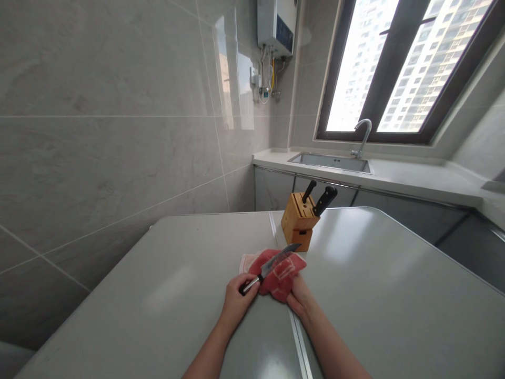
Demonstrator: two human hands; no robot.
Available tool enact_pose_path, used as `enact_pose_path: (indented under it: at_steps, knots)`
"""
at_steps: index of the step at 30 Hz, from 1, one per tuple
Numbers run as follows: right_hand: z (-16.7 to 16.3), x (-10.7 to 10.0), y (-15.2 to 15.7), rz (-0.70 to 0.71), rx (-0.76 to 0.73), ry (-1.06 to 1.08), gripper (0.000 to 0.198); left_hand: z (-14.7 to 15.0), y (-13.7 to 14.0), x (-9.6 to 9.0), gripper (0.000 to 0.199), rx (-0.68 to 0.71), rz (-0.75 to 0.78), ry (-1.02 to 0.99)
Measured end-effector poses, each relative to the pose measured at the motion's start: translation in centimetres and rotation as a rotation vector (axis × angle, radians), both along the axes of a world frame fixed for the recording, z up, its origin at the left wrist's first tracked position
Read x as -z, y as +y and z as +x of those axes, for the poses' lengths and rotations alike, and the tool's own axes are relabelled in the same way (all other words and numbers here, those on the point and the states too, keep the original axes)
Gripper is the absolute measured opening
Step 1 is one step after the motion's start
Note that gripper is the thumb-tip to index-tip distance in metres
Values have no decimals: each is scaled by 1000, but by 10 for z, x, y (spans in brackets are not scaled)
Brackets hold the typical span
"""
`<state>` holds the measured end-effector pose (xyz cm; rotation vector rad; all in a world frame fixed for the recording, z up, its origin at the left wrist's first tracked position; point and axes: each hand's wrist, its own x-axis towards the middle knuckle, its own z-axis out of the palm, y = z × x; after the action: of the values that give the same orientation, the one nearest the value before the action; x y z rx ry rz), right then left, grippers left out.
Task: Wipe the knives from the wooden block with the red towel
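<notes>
My left hand (240,292) is closed around the black-and-silver handle of a kitchen knife (272,265), whose blade points up and to the right, away from me. Under and beside the blade is a red cloth (278,284) with pale lines and a lighter pinkish edge. At the cloth's right side, my right hand (300,295) grips it from beneath, its fingers partly covered by the fabric. Just beyond the blade's tip stands a wooden knife block (296,223), with two black-handled knives (325,200) in its slots.
A light grey table (189,326) with a metal seam spreads beneath my hands. Behind it runs a white counter (418,176) with a sink (333,162) and a faucet (365,137). A tiled wall (118,158) borders the left side, and a water heater (277,26) hangs in the corner.
</notes>
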<state>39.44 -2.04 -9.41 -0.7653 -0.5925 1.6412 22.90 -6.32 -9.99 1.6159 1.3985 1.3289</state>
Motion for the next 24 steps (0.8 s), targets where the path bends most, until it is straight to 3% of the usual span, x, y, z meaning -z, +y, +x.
enact_pose_path:
  at_steps: [3,8,13,20,24]
  knots:
    - [-2,3,-3,-70,-52,103,24,2,-2,-3,18,26,2,62]
    - [-2,1,-6,-47,-104,114,32,4,-2,-2,15,13,27,119]
    - [-2,1,-6,15,-146,27,22,4,-2,-2,16,10,30,115]
    - [-3,4,-7,84,-170,-78,23,3,-1,1,18,15,1,74]
    - [-4,3,-7,38,-171,-56,14,3,-1,2,18,10,1,89]
